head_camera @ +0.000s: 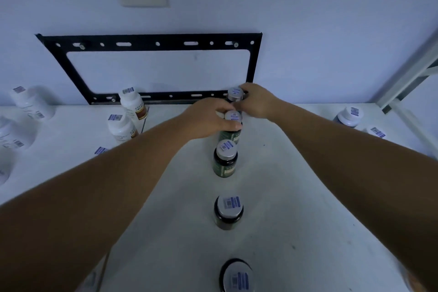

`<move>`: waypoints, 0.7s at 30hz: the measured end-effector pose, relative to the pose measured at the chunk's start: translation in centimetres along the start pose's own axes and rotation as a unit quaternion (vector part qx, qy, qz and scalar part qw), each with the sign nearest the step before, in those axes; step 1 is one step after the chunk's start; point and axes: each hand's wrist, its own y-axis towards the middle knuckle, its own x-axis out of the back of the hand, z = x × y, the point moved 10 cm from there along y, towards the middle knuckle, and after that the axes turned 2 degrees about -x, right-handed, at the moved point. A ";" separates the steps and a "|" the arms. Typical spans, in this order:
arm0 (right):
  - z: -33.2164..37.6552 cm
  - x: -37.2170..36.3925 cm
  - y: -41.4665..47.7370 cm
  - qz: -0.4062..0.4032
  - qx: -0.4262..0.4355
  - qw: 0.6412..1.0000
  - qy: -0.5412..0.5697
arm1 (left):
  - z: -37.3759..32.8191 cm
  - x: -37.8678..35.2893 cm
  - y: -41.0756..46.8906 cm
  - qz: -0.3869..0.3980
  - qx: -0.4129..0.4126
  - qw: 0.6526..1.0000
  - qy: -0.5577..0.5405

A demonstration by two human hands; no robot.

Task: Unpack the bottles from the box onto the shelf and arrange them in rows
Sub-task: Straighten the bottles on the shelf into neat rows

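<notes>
Broadly, across a flat white shelf board (296, 197), backed by a black metal wall bracket (151, 40): one straight line of five dark green bottles with silver caps (225, 159), running front to back. Off left, well apart, a loose cluster of white plastic bottles (129, 106). Gripping with the left hand (208, 118) (fingers curled round the top) the second bottle from the back (228, 135), upright on the board. Pinching with the right hand (257, 102) the cap of the rearmost bottle (235, 94), just before the bracket.
</notes>
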 end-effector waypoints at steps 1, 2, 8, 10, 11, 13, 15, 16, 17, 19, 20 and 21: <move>0.1 -0.4 0.4 0.000 0.011 1.000 -0.003 | 0.0 -0.3 0.2 0.009 -0.013 1.000 -0.003; 0.2 -0.7 0.7 -0.007 0.021 1.000 -0.003 | -0.1 -0.3 0.4 0.012 -0.022 1.000 -0.005; 1.0 -1.6 1.8 -0.020 0.031 0.999 -0.005 | 0.0 0.6 0.3 0.020 -0.022 0.999 0.029; 1.1 -2.0 1.9 -0.020 0.024 0.999 -0.006 | 0.2 0.6 0.4 0.029 -0.022 0.998 0.046; 1.1 -2.0 1.9 -0.014 0.023 1.000 -0.007 | 0.2 0.7 0.4 0.031 -0.018 0.998 0.056; 1.0 -1.9 1.6 -0.001 0.018 1.000 -0.003 | 0.4 0.9 0.4 0.033 -0.012 0.996 0.079; 0.8 -0.5 0.8 -0.016 0.003 1.000 0.017 | 0.3 1.5 0.5 0.024 -0.005 0.995 0.096; 0.7 0.8 0.0 -0.035 -0.004 0.999 0.025 | 0.0 2.1 0.4 0.013 -0.006 0.995 0.101; 0.6 2.3 -1.2 -0.055 -0.009 0.998 0.025 | -0.5 2.9 0.4 -0.004 -0.012 0.994 0.112; 0.6 5.8 -4.5 -0.085 -0.010 0.996 0.004 | -2.0 4.6 0.3 -0.048 -0.035 0.989 0.137; 0.4 7.5 -6.7 -0.092 -0.007 0.996 -0.002 | -3.3 4.9 0.0 -0.063 -0.052 0.987 0.140; 0.1 9.2 -9.3 -0.091 -0.003 0.996 0.004 | -4.9 4.8 -0.5 -0.067 -0.071 0.986 0.132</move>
